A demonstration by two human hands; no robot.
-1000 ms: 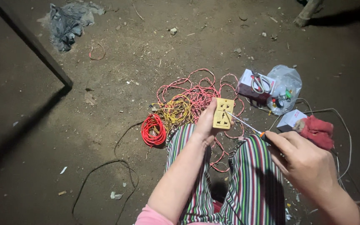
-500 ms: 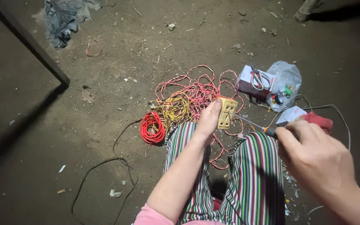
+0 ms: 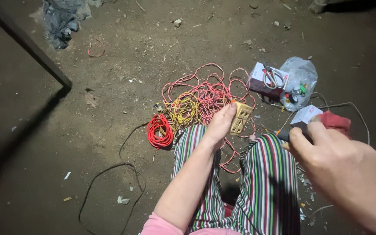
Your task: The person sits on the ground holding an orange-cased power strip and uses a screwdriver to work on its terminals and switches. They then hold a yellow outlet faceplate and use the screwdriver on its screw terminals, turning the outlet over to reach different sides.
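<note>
The left hand [image 3: 219, 126] is closed around a cream socket plate [image 3: 240, 117], at its right. The right hand [image 3: 340, 161] grips a dark tool handle [image 3: 282, 135]. Far right lie a white box [image 3: 270, 78] and a clear bag [image 3: 301, 80].

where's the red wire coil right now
In the head view, the red wire coil lies on the dirt floor, left of the striped knee, beside the yellow wire bundle.

Bright central spot, dark vignetted edges, near hand perhaps slightly blurred
</note>
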